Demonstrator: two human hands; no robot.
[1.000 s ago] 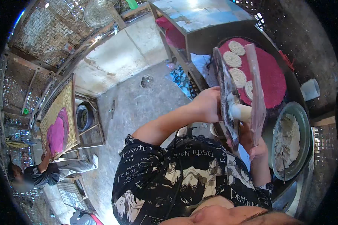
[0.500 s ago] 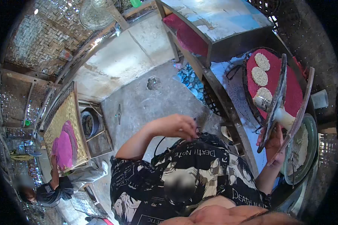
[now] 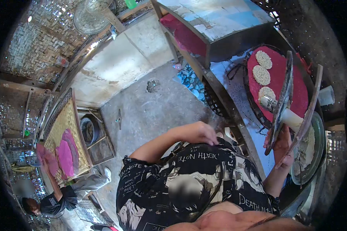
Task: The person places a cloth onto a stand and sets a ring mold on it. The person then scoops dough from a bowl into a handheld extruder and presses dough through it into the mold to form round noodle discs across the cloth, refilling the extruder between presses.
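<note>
My right hand (image 3: 283, 148) is closed around a hand press (image 3: 293, 118), which has two long wooden bars and a pale cylinder between them. Its metal-coloured end (image 3: 267, 102) is over the edge of a noodle-like round (image 3: 266, 93). Two more pale rounds (image 3: 261, 75) lie in a row on the pink surface (image 3: 279, 73) of a round tray. At the front of the patterned black shirt (image 3: 192, 159) is my left hand (image 3: 204, 134), its fingers bent together on the cloth.
A green basin (image 3: 316, 161) of pale dough stands beside the press. The dark wooden box (image 3: 239, 48) is behind the tray. At the far left, another person (image 3: 59, 202) reaches over a woven rack (image 3: 61, 127) with pink sheets. Blue pieces (image 3: 191, 81) lie on the floor.
My left hand has left the press and moved down to the shirt. The press has moved right in my right hand, uncovering more tray. The other person has lifted a pink sheet off the rack.
</note>
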